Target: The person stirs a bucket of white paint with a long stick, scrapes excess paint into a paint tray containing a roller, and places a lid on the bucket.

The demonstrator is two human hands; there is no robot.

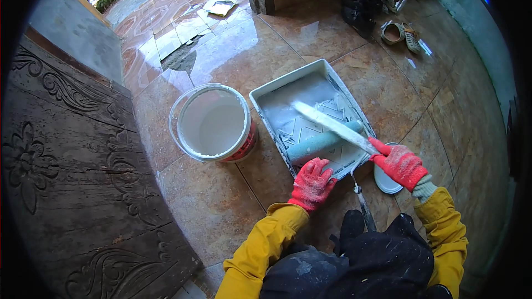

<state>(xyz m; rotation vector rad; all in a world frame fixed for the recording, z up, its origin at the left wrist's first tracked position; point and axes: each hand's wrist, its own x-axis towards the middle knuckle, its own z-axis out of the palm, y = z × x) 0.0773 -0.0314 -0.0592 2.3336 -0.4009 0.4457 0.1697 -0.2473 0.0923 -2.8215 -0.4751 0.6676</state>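
On the tiled floor (194, 199), the paint tray (288, 76) has a bucket (244, 147) at its left and a roller (313, 148) across its near half. Over the tray slants a whitened stick (332, 124), pinched in the right grip (400, 166); whether the left grip (312, 185), at its near edge, pinches, I cannot tell.

the right hand (403, 165) holds a white stick (331, 123) over the tray (288, 78) with a roller (317, 145) inside. the left hand (312, 185) is at the tray's near edge.

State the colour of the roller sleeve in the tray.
Pale blue-green roller sleeve, clearest in the head view.
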